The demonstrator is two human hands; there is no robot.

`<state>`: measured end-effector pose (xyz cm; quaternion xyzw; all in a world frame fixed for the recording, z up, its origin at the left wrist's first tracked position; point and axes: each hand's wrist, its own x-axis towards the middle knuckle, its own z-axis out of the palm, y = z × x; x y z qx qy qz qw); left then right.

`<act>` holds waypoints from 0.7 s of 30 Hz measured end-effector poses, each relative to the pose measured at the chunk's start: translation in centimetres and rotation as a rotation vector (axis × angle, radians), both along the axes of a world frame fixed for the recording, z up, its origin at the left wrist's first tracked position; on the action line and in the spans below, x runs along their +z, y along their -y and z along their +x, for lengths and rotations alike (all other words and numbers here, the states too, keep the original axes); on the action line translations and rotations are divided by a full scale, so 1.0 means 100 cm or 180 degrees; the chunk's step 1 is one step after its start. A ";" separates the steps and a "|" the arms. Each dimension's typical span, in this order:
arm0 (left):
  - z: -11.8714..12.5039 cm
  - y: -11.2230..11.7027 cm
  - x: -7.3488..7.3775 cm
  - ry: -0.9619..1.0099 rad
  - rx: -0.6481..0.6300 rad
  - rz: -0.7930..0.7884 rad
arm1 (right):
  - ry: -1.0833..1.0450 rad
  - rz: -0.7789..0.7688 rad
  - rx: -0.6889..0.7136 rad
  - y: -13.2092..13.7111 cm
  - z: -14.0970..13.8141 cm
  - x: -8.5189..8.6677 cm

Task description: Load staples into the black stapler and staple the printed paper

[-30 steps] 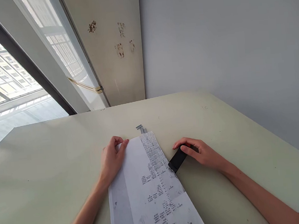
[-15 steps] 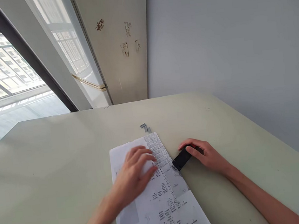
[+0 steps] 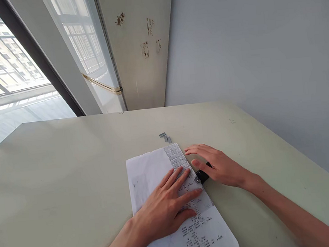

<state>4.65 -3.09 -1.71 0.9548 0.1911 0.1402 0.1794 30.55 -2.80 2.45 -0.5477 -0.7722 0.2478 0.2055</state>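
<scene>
1. My left grip (image 3: 168, 206) lies spread flat on the papers (image 3: 152, 175), clasping nothing.
2. At the papers' right edge, the black stapler (image 3: 203, 176), long axis outward, lies beneath my nearer right grip (image 3: 222, 166), loosely open; contact I can't tell.
3. Beyond the papers: grey strips (image 3: 166, 138).

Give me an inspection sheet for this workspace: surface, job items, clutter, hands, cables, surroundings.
Surface: pale table, small dark specks.
Job items: printed paper; black tool at its right edge, partly hidden.
Clutter: small grey strips beyond the paper's far edge.
Hands: left hand spread on the paper; right hand partly over the black tool, fingers open, contact unclear.
Cables: nothing seen.
Surroundings: pale panel with brown patches; grey wall.
</scene>
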 end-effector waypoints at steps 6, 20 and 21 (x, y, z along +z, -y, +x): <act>0.002 0.006 -0.001 -0.0015 -0.0032 -0.0109 | 0.0396 0.0091 0.0392 0.002 -0.012 0.001; 0.002 0.008 -0.006 0.0136 0.0003 -0.0157 | 0.0630 -0.0272 -0.0346 0.013 -0.027 -0.005; 0.002 0.007 -0.005 0.0138 -0.0005 -0.0162 | 0.0617 -0.0275 -0.0369 0.013 -0.028 -0.005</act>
